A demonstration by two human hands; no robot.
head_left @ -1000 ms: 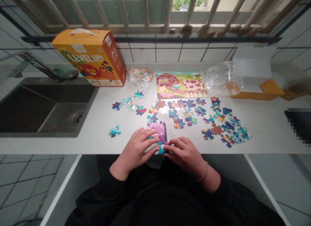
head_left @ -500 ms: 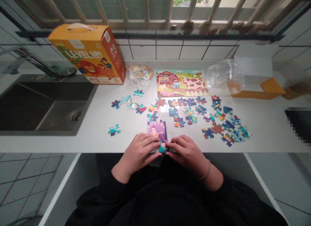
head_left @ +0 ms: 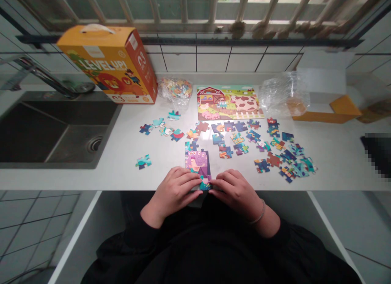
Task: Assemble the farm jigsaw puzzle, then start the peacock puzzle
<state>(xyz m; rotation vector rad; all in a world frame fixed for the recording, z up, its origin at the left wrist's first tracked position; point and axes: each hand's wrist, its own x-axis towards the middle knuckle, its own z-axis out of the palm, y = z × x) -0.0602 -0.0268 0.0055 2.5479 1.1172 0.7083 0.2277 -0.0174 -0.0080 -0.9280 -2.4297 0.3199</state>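
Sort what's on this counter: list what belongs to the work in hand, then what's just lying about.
Work in hand:
- joined puzzle pieces, by the left hand and right hand
- loose puzzle pieces, probably

Lying about, apparently:
- orange box
- bagged pieces
- farm picture
- plastic wrap
- open box

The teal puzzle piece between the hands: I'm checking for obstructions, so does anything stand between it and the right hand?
Nothing visible does: the right hand appears to touch the teal puzzle piece directly, at its right side.
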